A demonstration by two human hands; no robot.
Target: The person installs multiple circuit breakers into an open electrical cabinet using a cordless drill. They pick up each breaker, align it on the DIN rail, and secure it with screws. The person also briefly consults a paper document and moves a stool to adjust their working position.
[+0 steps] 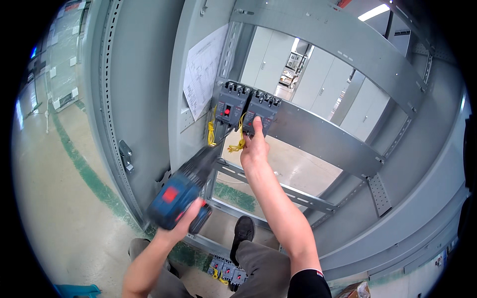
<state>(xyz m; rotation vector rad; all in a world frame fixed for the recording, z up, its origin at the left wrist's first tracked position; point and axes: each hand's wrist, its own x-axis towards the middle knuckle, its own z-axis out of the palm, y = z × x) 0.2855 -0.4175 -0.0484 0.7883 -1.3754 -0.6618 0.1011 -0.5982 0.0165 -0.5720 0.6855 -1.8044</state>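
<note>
L hand [183,221] wrapping grip tight round cordless drill [175,202]; R hand [255,148] clasping R MCCB [263,107], thumb on front, against cabinet crossrail [318,134], L MCCB [231,103] sitting alongside. Two up, fixing prob. ongoing, tightness unclear; floor MCCBs [228,272] waiting unmounted.

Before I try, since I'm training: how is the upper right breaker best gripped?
Hold that breaker by its lower end, probably from below, as the right hand does, thumb in front: metal terminals line the top and the other breaker crowds its left side.

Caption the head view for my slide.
Left hand grips a dark blue power drill, right hand holds a grey boxy circuit breaker.
</note>
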